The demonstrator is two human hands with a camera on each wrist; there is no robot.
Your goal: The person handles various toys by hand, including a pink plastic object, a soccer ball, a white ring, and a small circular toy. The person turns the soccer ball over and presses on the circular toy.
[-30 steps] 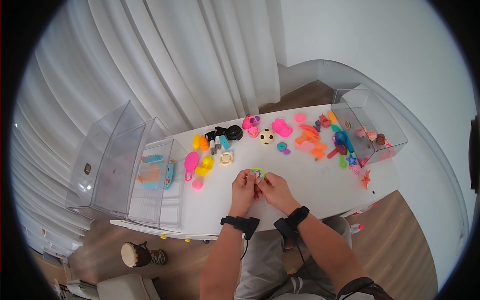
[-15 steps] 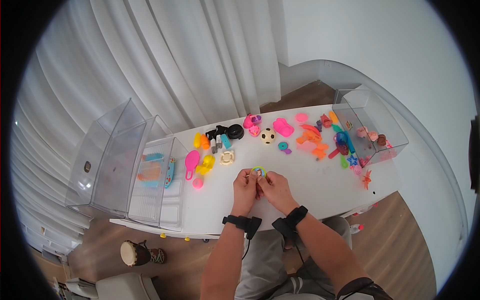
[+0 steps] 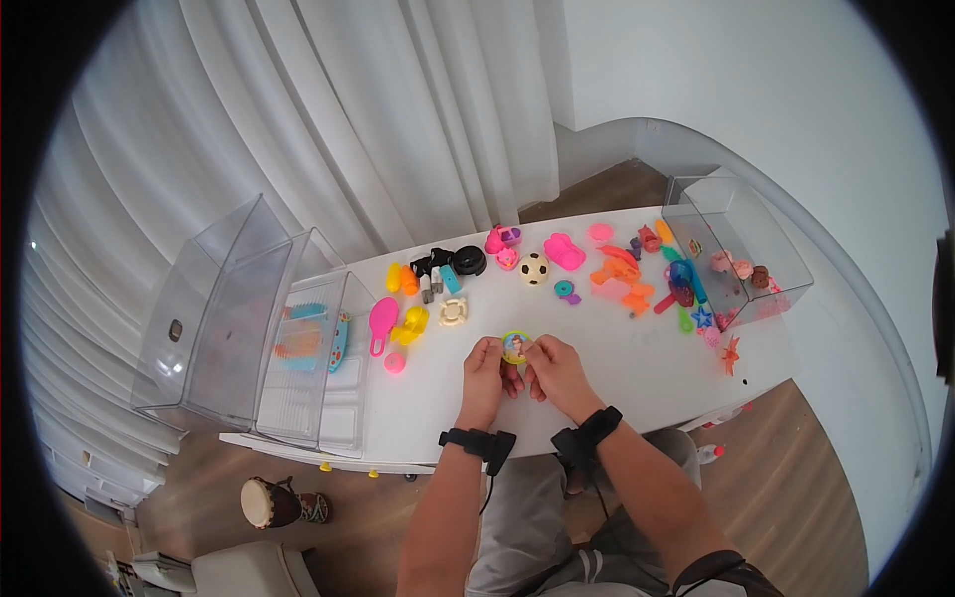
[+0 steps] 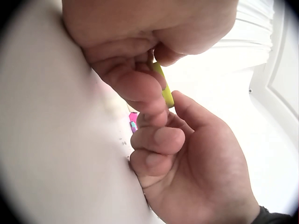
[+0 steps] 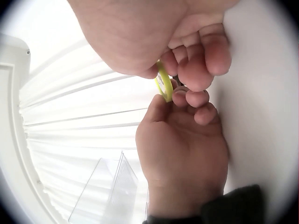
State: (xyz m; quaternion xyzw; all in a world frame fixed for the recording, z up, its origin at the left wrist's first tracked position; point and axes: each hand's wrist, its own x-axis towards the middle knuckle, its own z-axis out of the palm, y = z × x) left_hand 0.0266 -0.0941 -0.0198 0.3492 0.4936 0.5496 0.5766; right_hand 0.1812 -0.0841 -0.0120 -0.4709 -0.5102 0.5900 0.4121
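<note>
A small round toy disc [image 3: 513,347] with a yellow-green rim and a colourful picture on its face is held just over the near middle of the white table [image 3: 438,398]. My left hand [image 3: 483,380] pinches its left edge between thumb and fingers. On the opposite edge, my right hand [image 3: 559,378] pinches it the same way. Both wrist views show the disc's rim [image 5: 164,84] edge-on between the thumbs and fingers, with the other fingers curled below. Beyond the hands lie a cream ring-shaped toy [image 3: 454,311] and a toy soccer ball [image 3: 533,269].
Clear bins stand at the left [image 3: 224,328] and right [image 3: 736,259] ends of the table. Left of the hands lie a pink paddle-shaped toy [image 3: 383,318] and yellow toy [image 3: 410,324]. Several toys, including an orange one [image 3: 619,269], spread toward the right bin.
The disc's picture face has come further into view between the hands. The lower fingers of the two hands have drawn a little apart. The toys on the table stay where they were.
</note>
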